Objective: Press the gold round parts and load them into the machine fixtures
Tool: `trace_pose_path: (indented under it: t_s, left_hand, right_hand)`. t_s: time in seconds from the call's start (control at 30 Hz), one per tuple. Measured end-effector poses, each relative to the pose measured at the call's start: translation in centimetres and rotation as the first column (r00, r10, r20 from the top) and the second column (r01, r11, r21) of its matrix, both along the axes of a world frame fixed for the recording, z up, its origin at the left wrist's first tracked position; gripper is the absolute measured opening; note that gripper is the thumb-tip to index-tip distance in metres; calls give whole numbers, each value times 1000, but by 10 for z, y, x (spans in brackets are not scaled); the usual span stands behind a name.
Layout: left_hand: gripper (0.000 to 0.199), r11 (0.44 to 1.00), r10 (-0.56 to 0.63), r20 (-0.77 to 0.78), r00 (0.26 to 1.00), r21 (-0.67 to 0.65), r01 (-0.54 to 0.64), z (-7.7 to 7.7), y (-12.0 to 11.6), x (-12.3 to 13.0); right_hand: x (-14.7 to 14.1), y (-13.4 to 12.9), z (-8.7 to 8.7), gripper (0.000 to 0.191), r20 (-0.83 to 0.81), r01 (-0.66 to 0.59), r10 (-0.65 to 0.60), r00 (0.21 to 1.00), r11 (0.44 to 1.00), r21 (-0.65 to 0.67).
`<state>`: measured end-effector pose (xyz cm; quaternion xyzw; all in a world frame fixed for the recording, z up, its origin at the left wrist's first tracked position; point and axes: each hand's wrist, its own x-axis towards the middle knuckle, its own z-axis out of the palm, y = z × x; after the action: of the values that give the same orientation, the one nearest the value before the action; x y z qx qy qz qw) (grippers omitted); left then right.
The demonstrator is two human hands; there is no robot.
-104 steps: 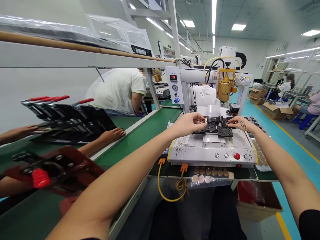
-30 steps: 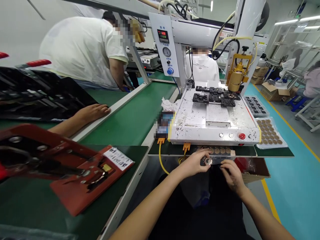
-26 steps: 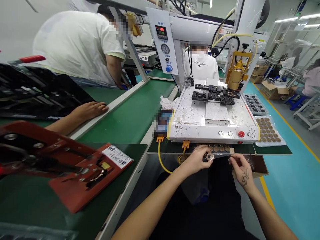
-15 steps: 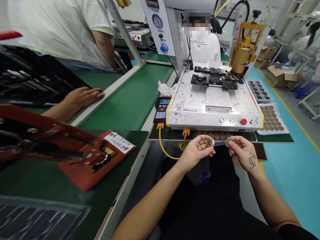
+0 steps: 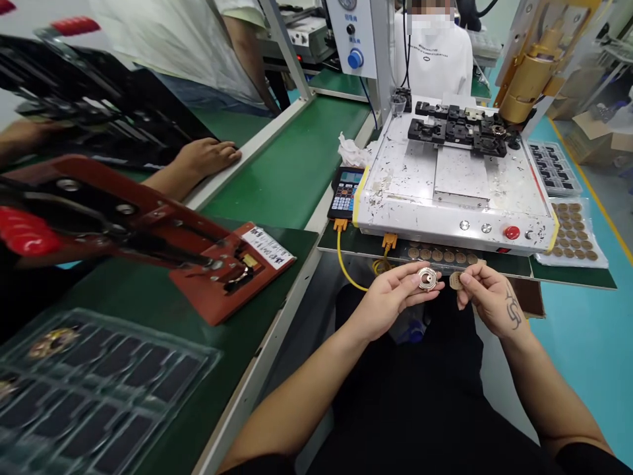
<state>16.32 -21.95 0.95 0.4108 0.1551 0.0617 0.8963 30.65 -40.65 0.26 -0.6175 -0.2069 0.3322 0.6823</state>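
Between the thumb and fingers of my left hand [image 5: 383, 303] is a small round metal part [image 5: 428, 280], ring-shaped like a watch case, its face turned up toward me. My right hand [image 5: 489, 300] pinches a thin tan disc [image 5: 455, 281] by its edge, just right of the metal part. The two pieces are apart. Both hands are above my lap, in front of the bench edge. Behind them a strip of similar brown discs [image 5: 448, 256] lies partly under the white machine [image 5: 410, 204]. Black fixtures [image 5: 457, 130] sit on top of that machine.
A red toggle press [image 5: 212, 284] and a clear compartment tray [image 5: 148, 343] stand on the left bench. More round discs [image 5: 573, 231] lie on a sheet at right, near a black-pocketed tray [image 5: 554, 168]. A co-worker's hand [image 5: 210, 158] rests at the left rail.
The view has shifted left and down, showing more of the compartment tray. The metal part in my left hand has turned its face toward me. Both hands keep hold of their pieces.
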Motion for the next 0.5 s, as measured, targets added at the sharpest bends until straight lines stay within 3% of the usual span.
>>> trace_pose_path:
  t_s: [0.17,0.4,0.5]
  left_hand:
    - [54,999,-28,51,998,40,26,-3,-3,-7]
    - [55,997,-57,54,997,62,53,-4,-4,-12]
    - [55,995,-58,55,997,83,54,-2,-6,-14]
  right_hand:
    - [-4,-5,3,33,-61,-83,82,995,996,-14]
    - [-10,1,10,38,84,-122,132,988,986,-112]
    - [-14,6,17,37,229,-101,128,965,987,-126]
